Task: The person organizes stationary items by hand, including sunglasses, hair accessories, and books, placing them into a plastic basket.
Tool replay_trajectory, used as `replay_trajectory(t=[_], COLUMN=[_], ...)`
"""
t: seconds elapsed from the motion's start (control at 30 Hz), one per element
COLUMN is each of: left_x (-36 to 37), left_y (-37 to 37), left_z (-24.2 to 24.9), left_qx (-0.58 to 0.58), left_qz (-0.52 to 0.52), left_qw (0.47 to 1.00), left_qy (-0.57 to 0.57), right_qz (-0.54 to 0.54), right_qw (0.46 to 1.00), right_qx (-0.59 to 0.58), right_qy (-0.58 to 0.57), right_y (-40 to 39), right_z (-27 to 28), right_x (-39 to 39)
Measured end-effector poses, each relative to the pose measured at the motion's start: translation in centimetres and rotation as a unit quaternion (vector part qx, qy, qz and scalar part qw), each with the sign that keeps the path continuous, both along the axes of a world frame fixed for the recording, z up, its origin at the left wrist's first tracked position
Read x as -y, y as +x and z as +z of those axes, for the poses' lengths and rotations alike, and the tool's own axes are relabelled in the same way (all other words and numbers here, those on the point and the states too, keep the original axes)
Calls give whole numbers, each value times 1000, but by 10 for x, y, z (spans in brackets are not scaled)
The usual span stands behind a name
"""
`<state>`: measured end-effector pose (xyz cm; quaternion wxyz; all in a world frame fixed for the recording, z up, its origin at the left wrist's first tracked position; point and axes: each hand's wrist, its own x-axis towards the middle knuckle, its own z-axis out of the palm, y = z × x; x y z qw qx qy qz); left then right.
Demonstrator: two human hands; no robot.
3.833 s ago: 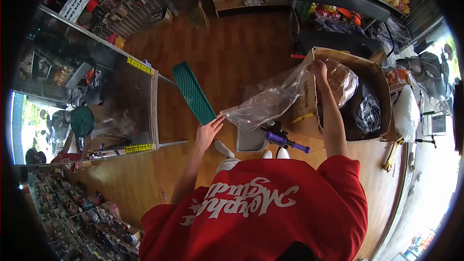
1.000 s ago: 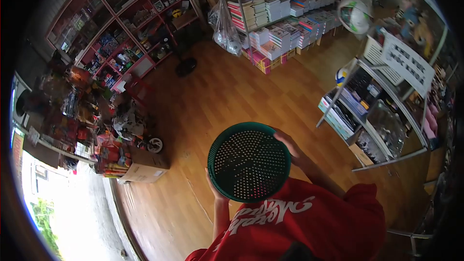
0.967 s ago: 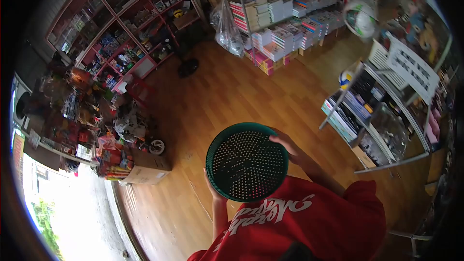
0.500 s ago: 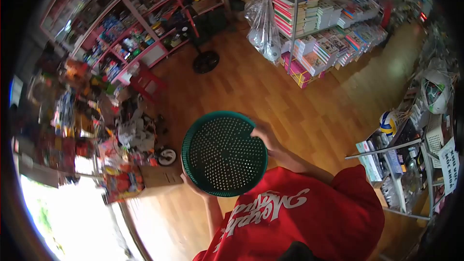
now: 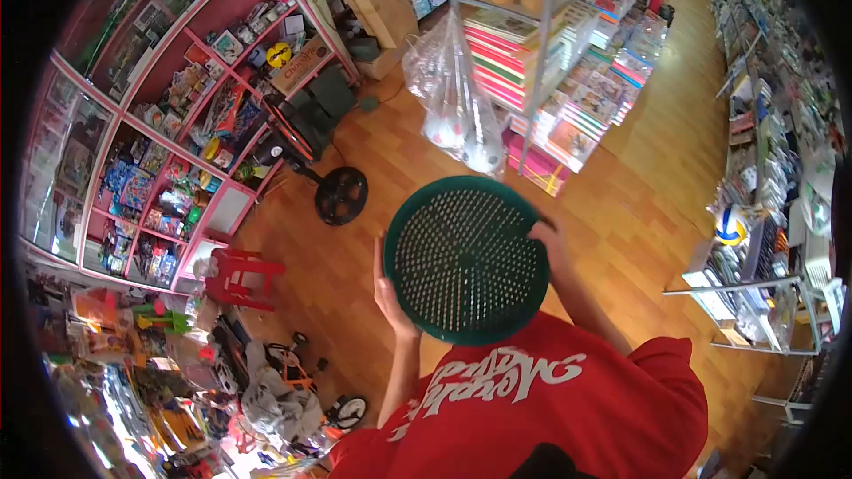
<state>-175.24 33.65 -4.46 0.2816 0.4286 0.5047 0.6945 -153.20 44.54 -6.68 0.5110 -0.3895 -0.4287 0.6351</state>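
Note:
A round dark-green plastic colander (image 5: 469,259) with many small holes is held up in front of my red shirt, its perforated face turned toward me. On its left side my left hand (image 5: 390,303) presses against the rim, the fingers partly hidden behind it. My right hand (image 5: 548,244) grips the upper right rim, with some fingers out of sight. Daylight and floor show through the holes, and nothing lies inside.
Pink shelves (image 5: 115,111) with goods stand at left, beside a red stool (image 5: 244,277) and a black fan base (image 5: 341,195). Ahead is a rack of books (image 5: 497,62) with a plastic bag (image 5: 453,98). A metal rack (image 5: 754,288) stands at right, wooden floor between.
My view has turned to the right, away from the bright doorway. The colander appears farther right and slightly higher, still held in both hands.

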Motion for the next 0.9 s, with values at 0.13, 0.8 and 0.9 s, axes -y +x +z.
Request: replay_trajectory(t=[0.13, 0.8, 0.9], left_x=[-98, -601, -707], left_y=[-98, -464, -490], left_z=[32, 51, 50], left_qx=[247, 33, -5], left_qz=[25, 45, -34], left_qw=[967, 996, 997], left_qy=[55, -65, -64], right_qz=[92, 51, -69], right_qw=[990, 997, 997], right_qx=[-99, -48, -38], right_qy=[-28, 30, -9], right_y=[-103, -437, -418], right_z=[53, 52, 25], right_x=[-116, -594, -654])
